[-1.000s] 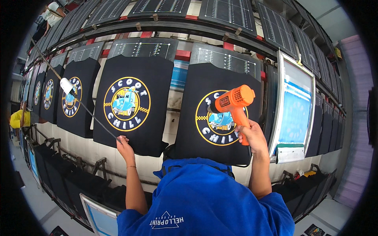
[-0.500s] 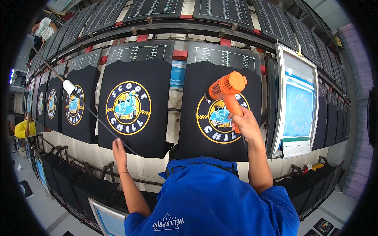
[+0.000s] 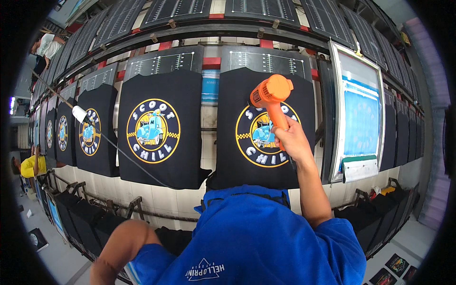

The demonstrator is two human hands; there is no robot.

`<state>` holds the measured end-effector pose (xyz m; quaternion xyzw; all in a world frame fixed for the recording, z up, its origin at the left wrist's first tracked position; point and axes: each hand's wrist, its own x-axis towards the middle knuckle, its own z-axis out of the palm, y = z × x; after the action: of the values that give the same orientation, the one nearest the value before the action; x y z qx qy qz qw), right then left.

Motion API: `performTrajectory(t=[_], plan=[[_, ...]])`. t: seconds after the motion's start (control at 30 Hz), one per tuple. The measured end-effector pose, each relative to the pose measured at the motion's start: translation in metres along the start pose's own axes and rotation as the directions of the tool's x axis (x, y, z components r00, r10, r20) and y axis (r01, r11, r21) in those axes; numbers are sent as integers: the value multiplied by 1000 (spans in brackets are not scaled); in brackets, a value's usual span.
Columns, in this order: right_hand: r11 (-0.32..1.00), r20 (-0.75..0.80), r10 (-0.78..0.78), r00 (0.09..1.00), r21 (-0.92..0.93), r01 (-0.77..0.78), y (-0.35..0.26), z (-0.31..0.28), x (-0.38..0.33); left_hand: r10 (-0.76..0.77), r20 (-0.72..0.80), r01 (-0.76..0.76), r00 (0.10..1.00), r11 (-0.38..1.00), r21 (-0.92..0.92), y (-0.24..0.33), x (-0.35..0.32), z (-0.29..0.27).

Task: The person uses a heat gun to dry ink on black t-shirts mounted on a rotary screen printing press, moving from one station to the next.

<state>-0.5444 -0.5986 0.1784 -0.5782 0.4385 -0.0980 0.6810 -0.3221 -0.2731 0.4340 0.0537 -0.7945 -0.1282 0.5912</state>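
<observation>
My right hand [image 3: 291,140] is closed round the handle of an orange heat gun [image 3: 271,91]. Its nozzle points left and down over a black T-shirt [image 3: 237,180] with a round yellow-and-white print of a blue scooter [image 3: 261,130]. The gun and hand hide part of the print. At lower left my left arm [image 3: 128,240] is bent, its forearm running down to the bottom edge; the hand does not show. A second black T-shirt [image 3: 190,128] with the same print lies to the left. A dark cord [image 3: 128,154] with a white connector [image 3: 79,113] crosses in front of it.
More printed black shirts [image 3: 88,137] continue leftward on grey boards [image 3: 166,61]. A framed printing screen [image 3: 361,109] stands upright on the right. A metal rail [image 3: 228,34] runs across the back. Another person in yellow [image 3: 34,165] is at far left.
My left hand has let go of the cord, and that arm has drawn back to the lower left. The heat gun has shifted slightly left and up.
</observation>
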Motion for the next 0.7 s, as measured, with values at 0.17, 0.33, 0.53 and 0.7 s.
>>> performTrajectory(t=[0.17,0.33,0.53,0.7], plan=[[997,112,41,993,62,-48,-1,-2,-1,-248,392,269,886,963,1,-13,46,12],[999,135,52,990,-12,-51,-1,5,-8,-304,468,326,830,945,35,-12,46,16],[997,128,69,989,-47,-64,-7,13,-18,-333,499,354,800,934,56,-8,46,17],[996,140,84,987,-48,-78,-4,12,-21,-345,507,363,790,929,67,-4,45,20]])
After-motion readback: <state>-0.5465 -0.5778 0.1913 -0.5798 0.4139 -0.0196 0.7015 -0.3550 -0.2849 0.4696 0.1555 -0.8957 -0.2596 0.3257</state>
